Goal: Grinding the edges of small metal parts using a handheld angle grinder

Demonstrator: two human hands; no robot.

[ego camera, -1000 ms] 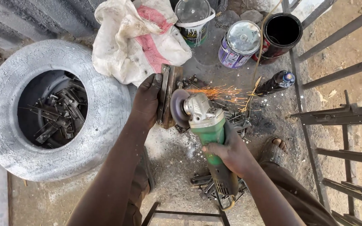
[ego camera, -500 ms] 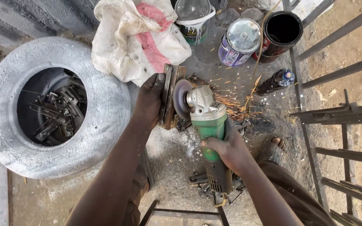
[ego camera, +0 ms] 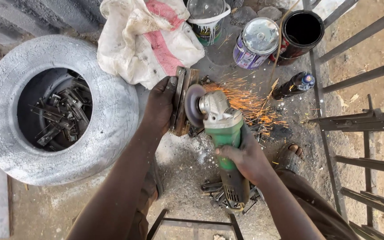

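**Head view: grinding a metal piece on the ground beside a grey tyre**

Head view is showing a large grey tyre (ego camera: 58,111) lying flat at the left, its hollow holding a heap of dark metal scraps (ego camera: 61,115). At the right, a dark metal frame (ego camera: 361,120) of bars is running along the sandy edge of the ground. At the far middle, a dirty white sack (ego camera: 143,40) with a red stripe is slumping next to a white paint bucket (ego camera: 207,22); to their right a purple tin (ego camera: 256,42) with a shiny lid and an open black can (ego camera: 301,33) are standing just beside each other. A dark bottle (ego camera: 294,85) is lying near the sparks.

In the middle, the right hand (ego camera: 243,158) is wrapping its fingers tightly around the body of a green angle grinder (ego camera: 223,142), whose disc is pressing against a flat metal piece (ego camera: 182,100) standing on edge on the ground. Orange sparks (ego camera: 250,100) are flying off to the right. The left hand (ego camera: 161,104) is gripping the metal piece from the left, fingers curled over its far end, holding it upright. A sandalled foot (ego camera: 290,155) is resting just right of the grinder.
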